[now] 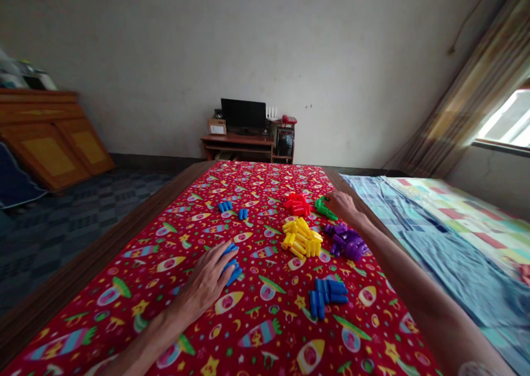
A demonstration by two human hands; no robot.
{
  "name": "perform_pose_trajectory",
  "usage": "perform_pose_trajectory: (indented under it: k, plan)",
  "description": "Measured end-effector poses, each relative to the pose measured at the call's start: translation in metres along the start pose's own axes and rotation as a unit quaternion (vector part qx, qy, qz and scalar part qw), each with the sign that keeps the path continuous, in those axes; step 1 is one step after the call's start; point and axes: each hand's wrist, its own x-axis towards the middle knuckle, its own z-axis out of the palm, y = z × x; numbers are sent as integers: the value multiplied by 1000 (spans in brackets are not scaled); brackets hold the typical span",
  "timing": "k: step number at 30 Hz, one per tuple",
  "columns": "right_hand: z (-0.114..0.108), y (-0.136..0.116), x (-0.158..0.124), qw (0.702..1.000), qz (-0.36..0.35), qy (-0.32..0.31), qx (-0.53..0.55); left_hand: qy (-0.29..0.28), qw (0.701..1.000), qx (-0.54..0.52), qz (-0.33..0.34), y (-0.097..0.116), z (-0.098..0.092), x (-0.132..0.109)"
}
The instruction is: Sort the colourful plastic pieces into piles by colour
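My left hand [209, 274] rests on the near left part of the table, fingers stretched out and lying over several small blue plastic pieces [235, 274]. Those blue pieces are partly covered by the fingers. At the far right, my right hand [343, 204] is curled at a small heap of green plastic pieces [326, 209], its fingertips closed on the heap's edge. Just nearer lies a purple heap [348, 242], with a yellow heap [301, 238] to its left. Red pieces [297, 204] sit left of the green ones. More blue pieces [327, 294] lie nearest to me.
Two small blue groups, one left [225, 206] and one right [243, 214], lie farther back on the red patterned tablecloth [265, 321]. A bed [447, 243] adjoins the table's right side. Beyond stand a desk [240, 142] with a monitor [243, 114] and a wooden cabinet [49, 144].
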Motion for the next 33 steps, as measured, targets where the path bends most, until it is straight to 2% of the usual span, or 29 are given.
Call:
perform_pose_trajectory:
  k: [5,10,13,16,19,23,28,33]
  plan:
    - [3,11,19,1000,-12,-5,-10,-8,1000,7,-5,-1,1,-2]
    - [7,7,16,1000,7,-3,-13,-4,1000,11,-2,0,1,-1]
    - [-6,12,9,999,25,33,-7,1,1000,9,1,1,0,0]
    - [-25,17,-2,994,37,99,8,2,1000,3,-2,0,-1,1]
    - [-37,12,-17,991,17,129,14,-6,1000,-2,-3,0,-2,1]
    - [-26,-7,-30,998,-50,46,0,-4,1000,-6,-7,2,-2,1]
    - [4,-26,-22,997,-53,-50,-16,-12,1000,-6,-7,3,-4,1]
    - [16,-28,-6,996,-53,-69,1,2,1000,0,-2,1,-2,1]
